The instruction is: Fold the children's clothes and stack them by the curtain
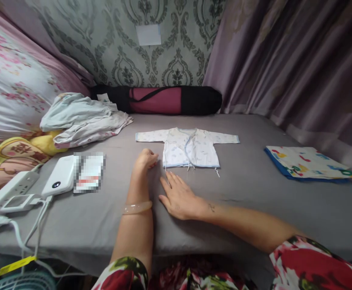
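A small white baby shirt with blue trim and thin ties lies spread on the grey bed sheet, both sleeves stretched sideways. Just left of its lower left corner is my left hand, fingers curled in; whether anything is inside them is hidden. My right hand rests flat on the sheet below the shirt's hem, palm down and fingers extended. Its fingertips come close to the tie at the lower left corner; I cannot tell if they touch it.
Folded cloth with a coloured print lies at right. On the left are rumpled clothes, a white power bank, a blurred packet, a power strip and cables. A black and maroon bag lies along the wall.
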Demonstrator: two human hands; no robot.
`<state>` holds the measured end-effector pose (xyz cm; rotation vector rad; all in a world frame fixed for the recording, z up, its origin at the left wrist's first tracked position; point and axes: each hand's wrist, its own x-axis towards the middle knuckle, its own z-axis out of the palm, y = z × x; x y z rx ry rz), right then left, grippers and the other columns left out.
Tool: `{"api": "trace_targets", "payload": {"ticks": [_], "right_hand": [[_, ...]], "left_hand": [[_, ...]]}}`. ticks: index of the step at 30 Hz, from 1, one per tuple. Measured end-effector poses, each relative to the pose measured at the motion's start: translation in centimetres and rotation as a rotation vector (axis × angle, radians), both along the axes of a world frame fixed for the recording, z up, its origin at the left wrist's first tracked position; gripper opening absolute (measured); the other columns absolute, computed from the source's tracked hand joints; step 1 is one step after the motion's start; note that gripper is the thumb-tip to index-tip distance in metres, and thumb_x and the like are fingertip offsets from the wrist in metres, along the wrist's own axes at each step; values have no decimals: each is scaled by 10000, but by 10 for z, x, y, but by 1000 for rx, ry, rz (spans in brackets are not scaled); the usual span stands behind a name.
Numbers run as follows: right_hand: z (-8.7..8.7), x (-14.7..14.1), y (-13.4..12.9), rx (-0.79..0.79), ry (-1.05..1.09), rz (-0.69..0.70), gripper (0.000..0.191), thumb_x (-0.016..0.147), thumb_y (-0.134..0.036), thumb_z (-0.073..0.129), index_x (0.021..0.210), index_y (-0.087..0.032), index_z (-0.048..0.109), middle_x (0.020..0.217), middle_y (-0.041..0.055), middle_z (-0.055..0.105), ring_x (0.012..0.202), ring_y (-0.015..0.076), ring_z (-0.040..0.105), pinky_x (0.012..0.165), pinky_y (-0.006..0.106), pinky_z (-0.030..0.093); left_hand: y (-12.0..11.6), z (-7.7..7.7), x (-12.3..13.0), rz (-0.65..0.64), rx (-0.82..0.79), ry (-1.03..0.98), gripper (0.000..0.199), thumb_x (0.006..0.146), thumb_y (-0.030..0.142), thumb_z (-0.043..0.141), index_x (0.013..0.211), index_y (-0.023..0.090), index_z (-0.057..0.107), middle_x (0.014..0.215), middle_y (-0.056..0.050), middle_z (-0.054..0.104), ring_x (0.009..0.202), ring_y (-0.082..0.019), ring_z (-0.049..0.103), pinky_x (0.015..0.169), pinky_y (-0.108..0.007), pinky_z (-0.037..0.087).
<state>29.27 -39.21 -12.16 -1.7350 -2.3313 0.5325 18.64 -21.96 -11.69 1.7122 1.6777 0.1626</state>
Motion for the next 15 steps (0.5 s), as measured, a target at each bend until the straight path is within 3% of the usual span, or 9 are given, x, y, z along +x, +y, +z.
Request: {"api": "trace_targets", "payload": {"ticks": [3, 5, 8, 12, 15], "right_hand": [[7, 4, -10, 110, -26, 6, 460, 938, -334, 471, 1311, -68, 502, 1362, 222, 488, 1277, 310, 430, 1051, 452, 369], [10, 10, -8, 136, -42, -11, 308, 938, -303, 486, 1150, -105, 590, 1193, 182, 577, 1123, 282, 513, 951, 423, 438], [8, 24, 4, 123, -65, -22, 190, 949, -216, 464, 989, -132, 630, 1051, 139, 603, 1014, 236, 533, 887, 361, 449], [3, 39, 27, 87, -12, 38, 218, 891, -63, 461, 946, -144, 655, 979, 98, 641, 949, 192, 565, 839, 299, 438], [14, 49, 48, -70, 91, 97, 238, 810, -26, 508, 902, -147, 691, 917, 67, 687, 860, 168, 608, 766, 262, 449]], "left_hand": [[1, -3, 0, 0, 27, 4, 210, 851, 265, 489, 716, 150, 599, 612, -34, 633, 494, -105, 551, 533, -195, 460], [3, -5, 0, -2, 44, 7, 200, 844, 269, 489, 733, 152, 607, 603, -28, 630, 504, -106, 562, 536, -190, 458], [4, -7, 1, -15, 75, 4, 206, 849, 270, 476, 744, 154, 609, 606, -25, 632, 513, -102, 568, 541, -182, 451], [4, -8, 2, -47, 115, 29, 222, 853, 277, 465, 746, 157, 619, 635, -37, 659, 533, -111, 583, 558, -192, 448], [3, -6, 3, -53, 131, 41, 209, 846, 278, 478, 749, 161, 622, 643, -38, 667, 553, -118, 596, 570, -194, 439]]}}
